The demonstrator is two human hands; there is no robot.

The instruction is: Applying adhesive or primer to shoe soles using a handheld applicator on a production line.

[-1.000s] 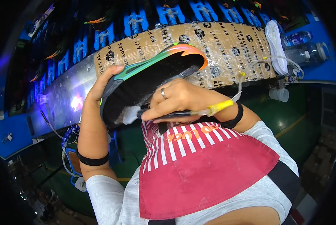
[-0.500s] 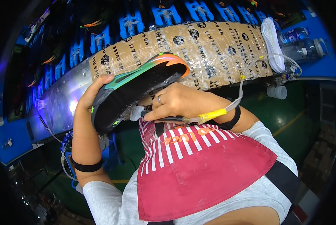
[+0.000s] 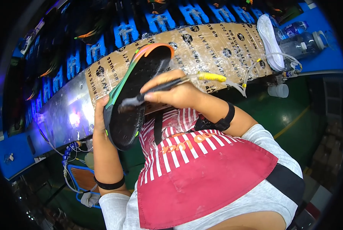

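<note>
While the bench behind carries its row of blue fixtures [image 3: 160,22], the entry in hand is one shoe sole [image 3: 140,78], black inside, green-to-orange along its outer wall, held up between the apron [image 3: 208,180] and the cardboard cover [image 3: 202,48].

Left hand [image 3: 100,113]: gripping the sole's left edge near the darker end; fingers behind hidden from where I stand.

Right hand [image 3: 179,92]: closed around a dark-handled brush [image 3: 164,85], pale bristles apparently against the inner face, yellow-wrapped tube [image 3: 213,77] trailing behind.

Hazards, in my judgement: a one-sided grip could let the sole twist under brush pressure; an overloaded brush could smear liquid onto the coloured wall; a snagged tube could jerk the stroke.

Orientation: long axis steeply diagonal; orange end up and right, toward the bench; dark end low, nearer the wearer; hollow face toward the wearer.
</note>
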